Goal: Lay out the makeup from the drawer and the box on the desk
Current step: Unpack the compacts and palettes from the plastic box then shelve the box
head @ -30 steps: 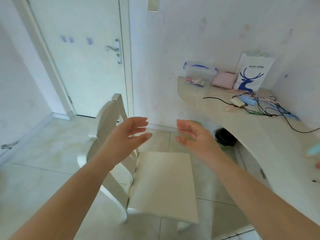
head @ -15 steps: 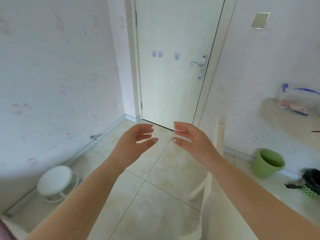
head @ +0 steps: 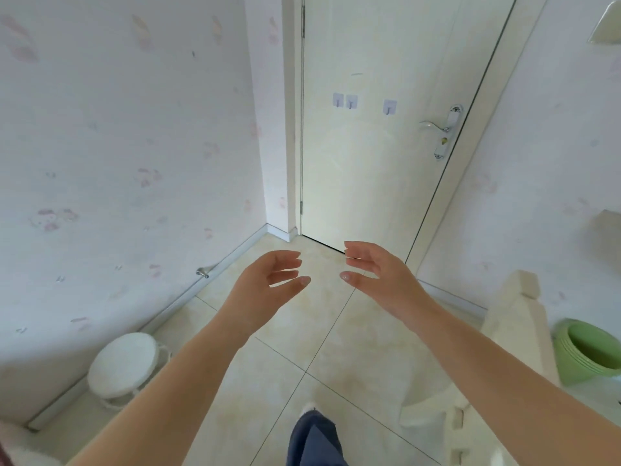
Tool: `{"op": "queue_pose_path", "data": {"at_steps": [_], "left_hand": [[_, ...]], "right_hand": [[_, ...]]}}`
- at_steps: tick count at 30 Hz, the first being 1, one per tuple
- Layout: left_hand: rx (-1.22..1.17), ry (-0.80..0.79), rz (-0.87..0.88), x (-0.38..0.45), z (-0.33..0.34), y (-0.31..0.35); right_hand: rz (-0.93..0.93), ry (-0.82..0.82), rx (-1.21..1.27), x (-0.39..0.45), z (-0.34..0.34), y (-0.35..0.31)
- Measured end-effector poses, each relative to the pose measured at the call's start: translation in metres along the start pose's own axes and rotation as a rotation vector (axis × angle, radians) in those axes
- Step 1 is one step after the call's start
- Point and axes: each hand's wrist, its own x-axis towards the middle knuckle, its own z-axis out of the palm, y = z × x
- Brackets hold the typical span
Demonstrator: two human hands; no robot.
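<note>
Both hands are empty: my left hand (head: 268,290) and right hand (head: 376,277) hover loosely spread above the floor, facing the door (head: 379,146). No makeup, drawer, box or desk shows; I judge the search comes next.

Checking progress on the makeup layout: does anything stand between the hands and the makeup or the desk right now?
Cannot be judged: no makeup, drawer, box or desk shows in this view. The left hand and right hand hang open and empty above the floor tiles, facing the closed door.
</note>
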Motion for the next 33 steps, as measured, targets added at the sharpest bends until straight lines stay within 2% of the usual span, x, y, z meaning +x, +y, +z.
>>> {"op": "queue_pose_path", "data": {"at_steps": [5, 11, 18, 27, 33], "left_hand": [[0.014, -0.04, 0.026, 0.107, 0.011, 0.002], [0.018, -0.137, 0.048, 0.24, 0.05, 0.024], [0.001, -0.297, 0.085, 0.35, 0.122, 0.052], [-0.01, -0.651, 0.161, 0.467, 0.283, 0.089], [-0.05, -0.87, 0.235, 0.552, 0.423, 0.123]], "right_hand": [[0.02, 0.036, 0.008, 0.087, -0.024, 0.019], [0.066, 0.121, 0.029, 0.187, -0.085, 0.038], [0.118, 0.286, 0.025, 0.239, -0.178, 0.056], [0.223, 0.607, -0.022, 0.256, -0.318, 0.103], [0.287, 0.903, -0.019, 0.27, -0.419, 0.145]]}}
